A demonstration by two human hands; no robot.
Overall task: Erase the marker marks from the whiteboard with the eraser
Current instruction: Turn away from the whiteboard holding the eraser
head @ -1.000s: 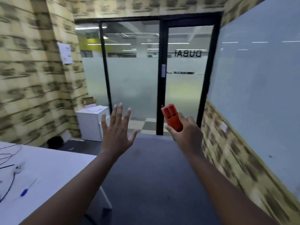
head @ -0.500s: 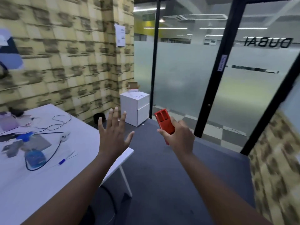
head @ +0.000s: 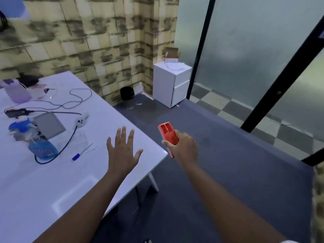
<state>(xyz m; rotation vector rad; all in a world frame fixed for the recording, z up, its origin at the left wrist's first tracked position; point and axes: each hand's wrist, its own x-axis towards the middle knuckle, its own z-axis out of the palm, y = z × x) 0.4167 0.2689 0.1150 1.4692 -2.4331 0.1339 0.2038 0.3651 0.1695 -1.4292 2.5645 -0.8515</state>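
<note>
Right, nearest to me my right hand is wrapped around the orange eraser, fingers curled over its lower half, its long axis running up and away from me with the slotted end leaning a little left. My left hand is spread flat, fingers straight, holding nothing, hovering over the near right corner of the white table. No whiteboard in sight from here, so I can't say which way it lies from the eraser. My guess is I'll have to turn to find it, and the right hand is the one ready to wipe. Further left on the table: a blue pen, a blue spray bottle and a looping black cable. Far off, a white drawer cabinet stands in the corner by the frosted glass wall, with a small black bin to its left against the wall.
</note>
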